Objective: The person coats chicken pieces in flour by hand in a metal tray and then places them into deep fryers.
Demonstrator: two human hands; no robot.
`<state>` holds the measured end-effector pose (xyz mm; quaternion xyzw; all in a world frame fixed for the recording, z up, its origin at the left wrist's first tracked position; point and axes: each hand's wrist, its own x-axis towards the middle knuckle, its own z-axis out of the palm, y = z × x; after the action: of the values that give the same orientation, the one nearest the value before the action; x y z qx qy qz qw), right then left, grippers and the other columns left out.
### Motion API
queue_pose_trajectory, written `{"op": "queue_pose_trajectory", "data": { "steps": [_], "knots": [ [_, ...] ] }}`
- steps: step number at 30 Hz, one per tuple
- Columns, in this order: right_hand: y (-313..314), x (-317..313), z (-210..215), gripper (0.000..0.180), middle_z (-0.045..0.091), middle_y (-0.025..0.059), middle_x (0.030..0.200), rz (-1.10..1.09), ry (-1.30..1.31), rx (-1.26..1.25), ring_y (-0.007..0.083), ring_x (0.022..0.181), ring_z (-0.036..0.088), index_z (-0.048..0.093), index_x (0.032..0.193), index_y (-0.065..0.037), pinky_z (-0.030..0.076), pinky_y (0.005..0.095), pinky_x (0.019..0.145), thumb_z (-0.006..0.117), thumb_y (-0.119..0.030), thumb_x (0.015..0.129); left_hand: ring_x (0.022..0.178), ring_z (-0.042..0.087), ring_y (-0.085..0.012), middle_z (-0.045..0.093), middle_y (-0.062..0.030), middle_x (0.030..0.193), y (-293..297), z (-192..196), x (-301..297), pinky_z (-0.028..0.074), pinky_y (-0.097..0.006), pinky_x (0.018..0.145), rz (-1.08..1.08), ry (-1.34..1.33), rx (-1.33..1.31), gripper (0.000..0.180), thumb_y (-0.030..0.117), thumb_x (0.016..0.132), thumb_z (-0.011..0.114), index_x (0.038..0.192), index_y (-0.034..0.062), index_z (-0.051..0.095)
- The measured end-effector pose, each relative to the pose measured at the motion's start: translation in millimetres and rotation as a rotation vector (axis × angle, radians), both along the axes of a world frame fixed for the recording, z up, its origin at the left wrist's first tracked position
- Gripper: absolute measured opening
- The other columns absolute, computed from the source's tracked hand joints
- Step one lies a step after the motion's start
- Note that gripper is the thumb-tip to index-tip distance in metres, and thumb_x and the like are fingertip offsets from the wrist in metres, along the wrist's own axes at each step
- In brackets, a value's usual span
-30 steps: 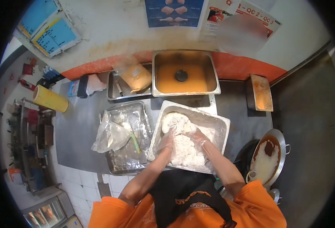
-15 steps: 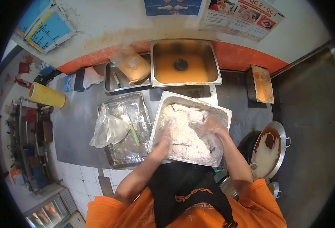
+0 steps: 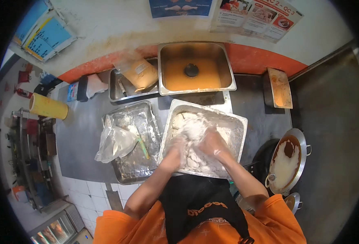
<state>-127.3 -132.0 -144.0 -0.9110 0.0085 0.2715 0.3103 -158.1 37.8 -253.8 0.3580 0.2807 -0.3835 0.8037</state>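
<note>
Before me stands a deep steel pan (image 3: 241, 134) holding white, floury powder (image 3: 193, 156) with lumps in it. Both hands are inside it, powder-dusted and apparently in thin clear gloves. At the pan's left side, my left hand (image 3: 175, 151) touches the powder, its fingers smeared by motion. My right hand (image 3: 212, 142) is near the middle, turned inward, its fingers blurred too. Between and beyond the hands a pale blur of powder (image 3: 195, 127) shows. Whether either hand grips anything is hidden.
Left lies a floury tray (image 3: 136, 168) with a clear plastic bag (image 3: 116, 142) and a green-handled tool (image 3: 143, 147). Behind stand a pan of orange liquid (image 3: 206, 84) and a bag of orange powder (image 3: 141, 75). At right are a narrow pan (image 3: 280, 89) and a wide pot (image 3: 303, 162).
My right hand has moved left and inward from the pan's right side toward the middle. The powder there is stirred up. My left hand stays near the left side.
</note>
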Motion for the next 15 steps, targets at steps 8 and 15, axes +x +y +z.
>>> {"op": "queue_pose_trajectory", "data": {
  "steps": [8, 15],
  "knots": [
    [-67, -22, -20, 0.093, 0.047, 0.032, 0.134, 0.185, 0.326, -0.208, 0.0431, 0.12, 0.051, 0.037, 0.141, 0.001, 0.041, 0.0405, 0.104, 0.079, -0.04, 0.07, 0.127, 0.047, -0.0295, 0.044, -0.0128, 0.144, -2, 37, -2, 0.041, -0.047, 0.104, 0.168, 0.027, 0.122, 0.078, 0.067, 0.094, 0.025, 0.146, 0.0083, 0.034],
    [-42, -49, -54, 0.105, 0.042, 0.0308, 0.137, 0.257, 0.185, -0.352, 0.0411, 0.126, 0.044, 0.028, 0.144, 0.005, 0.037, 0.0406, 0.107, 0.077, -0.045, 0.066, 0.101, 0.063, -0.0192, 0.062, -0.0094, 0.113, -10, -13, -1, 0.053, -0.034, 0.086, 0.012, 0.063, -0.003, 0.051, 0.045, 0.098, 0.043, 0.125, 0.0032, 0.054]
  ]
}}
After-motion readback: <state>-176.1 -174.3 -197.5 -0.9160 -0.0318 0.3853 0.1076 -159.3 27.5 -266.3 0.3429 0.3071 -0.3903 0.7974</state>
